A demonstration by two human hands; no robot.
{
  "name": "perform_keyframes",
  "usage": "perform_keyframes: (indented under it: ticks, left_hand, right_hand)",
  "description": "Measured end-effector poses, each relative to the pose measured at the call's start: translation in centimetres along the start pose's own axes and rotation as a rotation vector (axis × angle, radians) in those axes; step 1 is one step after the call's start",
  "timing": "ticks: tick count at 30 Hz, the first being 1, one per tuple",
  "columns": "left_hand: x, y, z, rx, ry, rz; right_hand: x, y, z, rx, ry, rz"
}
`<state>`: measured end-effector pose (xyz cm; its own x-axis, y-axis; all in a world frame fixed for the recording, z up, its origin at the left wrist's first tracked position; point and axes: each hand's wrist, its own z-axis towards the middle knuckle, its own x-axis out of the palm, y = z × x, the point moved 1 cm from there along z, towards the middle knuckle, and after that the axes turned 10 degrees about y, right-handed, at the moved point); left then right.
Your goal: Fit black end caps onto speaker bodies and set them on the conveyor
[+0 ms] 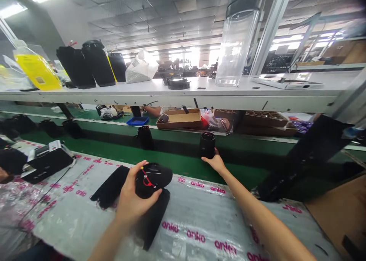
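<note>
My left hand (133, 196) is closed around a black round-ended housing (157, 175), with a short red and yellow wire on its dark, glossy end. Below it a black body (156, 219) slants toward me over the plastic-covered bench; I cannot tell whether the two are joined. To the left, another black fabric-like piece (111, 186) lies on the plastic. My right hand (215, 161) reaches far forward, its thumb and fingers round the lower part of a black cylinder (207, 144). That cylinder stands upright on the green conveyor belt (180, 161).
Another black cylinder (145, 137) stands on the belt. A white shelf (171, 97) crosses above it, carrying a clear container (237, 47) and a yellow liquid bottle (37, 68). A cardboard tray (180, 121) sits behind the belt. At left is a black-and-white box-shaped device (51, 160).
</note>
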<state>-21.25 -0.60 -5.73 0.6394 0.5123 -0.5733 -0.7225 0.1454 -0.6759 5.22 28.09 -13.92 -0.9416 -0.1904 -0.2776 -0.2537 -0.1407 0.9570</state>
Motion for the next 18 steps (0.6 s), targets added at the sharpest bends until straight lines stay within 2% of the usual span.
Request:
perform_keyframes:
  ticks: [3,5,9,11,12,13,15,17,18]
  left_hand:
    - [2.0,-3.3,0.2,0.137,0.154,-0.174]
    - [3.6,-5.3,-0.5,0.2,0.286,-0.296]
    - [7.2,-7.7,-2.6,0.265,0.585,-0.505]
    - [9.3,-8.3,-3.6,0.289,0.728,-0.599]
    - [10.3,-8.4,-4.2,0.299,0.792,-0.636]
    - [11.3,-8.5,-4.8,0.295,0.845,-0.664]
    - [12.8,-8.4,-6.4,0.241,0.907,-0.702]
    - [13.8,-8.1,-8.2,0.161,0.923,-0.74]
    - [14.1,-7.9,-9.1,0.123,0.917,-0.762]
  right_hand:
    - [-1.0,0.5,-3.2,0.003,0.099,-0.003]
    - [-2.9,1.4,-6.9,-0.018,0.204,0.001]
    - [-8.0,3.5,-17.7,-0.076,0.526,0.015]
    - [-9.3,3.8,-23.0,-0.104,0.694,0.014]
    - [-9.4,3.4,-25.2,-0.11,0.704,0.021]
    - [-9.2,2.6,-27.1,-0.109,0.662,0.034]
    - [-7.9,0.3,-29.7,-0.088,0.456,0.066]
    - [-6.2,-2.4,-31.3,-0.053,0.247,0.078]
    - [-5.5,-3.5,-31.9,-0.038,0.183,0.077]
